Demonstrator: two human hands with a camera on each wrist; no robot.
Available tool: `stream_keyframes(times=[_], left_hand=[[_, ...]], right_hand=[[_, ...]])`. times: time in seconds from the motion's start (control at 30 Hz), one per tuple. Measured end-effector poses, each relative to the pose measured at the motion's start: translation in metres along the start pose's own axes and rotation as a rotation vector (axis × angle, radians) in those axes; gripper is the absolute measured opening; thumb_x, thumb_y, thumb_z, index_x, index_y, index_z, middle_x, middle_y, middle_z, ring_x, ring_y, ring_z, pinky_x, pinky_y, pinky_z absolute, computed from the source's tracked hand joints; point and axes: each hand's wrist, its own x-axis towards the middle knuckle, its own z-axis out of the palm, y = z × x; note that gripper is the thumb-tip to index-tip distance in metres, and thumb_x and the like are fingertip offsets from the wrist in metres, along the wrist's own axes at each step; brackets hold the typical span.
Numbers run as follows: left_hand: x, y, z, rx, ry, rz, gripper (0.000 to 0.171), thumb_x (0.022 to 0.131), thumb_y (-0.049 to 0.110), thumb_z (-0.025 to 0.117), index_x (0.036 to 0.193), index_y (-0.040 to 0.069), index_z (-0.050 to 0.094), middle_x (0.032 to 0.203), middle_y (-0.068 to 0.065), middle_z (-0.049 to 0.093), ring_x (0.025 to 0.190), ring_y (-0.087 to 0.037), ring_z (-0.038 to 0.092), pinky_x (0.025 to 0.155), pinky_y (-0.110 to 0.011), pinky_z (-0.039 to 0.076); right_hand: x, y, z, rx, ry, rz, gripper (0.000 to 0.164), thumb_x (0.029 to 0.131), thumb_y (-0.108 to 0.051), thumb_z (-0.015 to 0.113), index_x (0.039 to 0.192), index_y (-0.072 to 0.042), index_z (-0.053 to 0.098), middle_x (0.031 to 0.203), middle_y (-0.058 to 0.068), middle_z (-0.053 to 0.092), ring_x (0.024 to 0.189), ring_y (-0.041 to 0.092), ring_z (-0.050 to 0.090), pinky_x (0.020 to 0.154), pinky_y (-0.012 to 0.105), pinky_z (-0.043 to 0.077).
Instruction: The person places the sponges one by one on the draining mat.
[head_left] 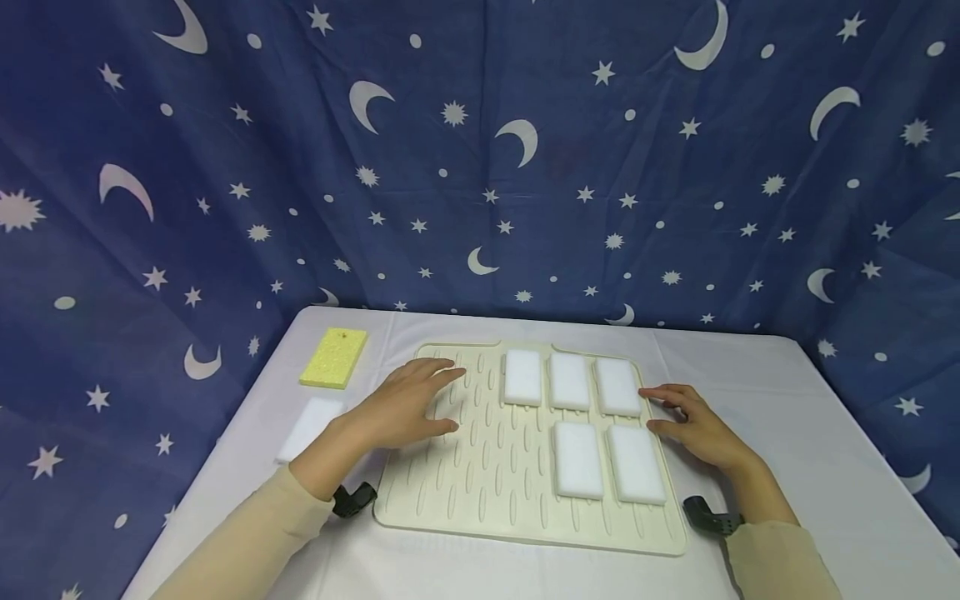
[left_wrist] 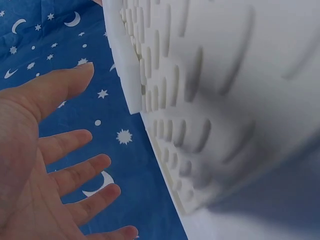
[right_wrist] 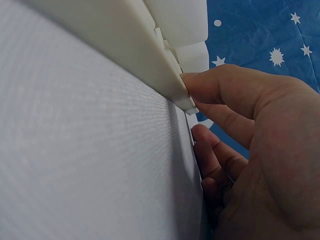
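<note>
A cream draining mat with raised oblong ridges lies on the table. Several white sponge blocks rest in two rows on its right half. My left hand hovers above the mat's left part, its fingers spread and holding nothing; the left wrist view shows the palm and separated fingers. At the mat's right edge is my right hand, thumb and forefinger apart and touching the rim beside the upper right sponge. In the right wrist view the thumb meets the mat's side, with other fingers bent below.
A yellow sponge lies on the white tablecloth left of the mat. Nearer, another white block is partly hidden behind my left forearm. A blue curtain with moons and stars hangs behind the table.
</note>
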Motion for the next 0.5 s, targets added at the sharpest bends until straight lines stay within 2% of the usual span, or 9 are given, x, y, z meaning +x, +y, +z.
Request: stream_keyframes(times=[0.27, 0.5], left_hand=[[-0.016, -0.017, -0.002, -0.009, 0.028, -0.011, 0.08, 0.09, 0.044, 0.078, 0.158, 0.017, 0.045, 0.162, -0.008, 0.041, 0.152, -0.035, 0.035, 0.122, -0.059, 0.029], [-0.03, -0.03, 0.0, -0.012, 0.027, -0.04, 0.081, 0.09, 0.042, 0.079, 0.158, 0.017, 0.044, 0.163, -0.009, 0.041, 0.152, -0.037, 0.035, 0.12, -0.061, 0.031]], right_hand=[[0.001, 0.002, 0.001, 0.027, 0.006, -0.01, 0.055, 0.095, -0.024, 0.074, 0.146, -0.011, 0.058, 0.151, 0.021, 0.038, 0.139, 0.047, 0.04, 0.113, 0.077, 0.022], [0.002, 0.003, 0.001, 0.028, 0.016, -0.002, 0.055, 0.095, -0.023, 0.075, 0.146, -0.01, 0.059, 0.151, 0.023, 0.037, 0.14, 0.049, 0.038, 0.114, 0.078, 0.019]])
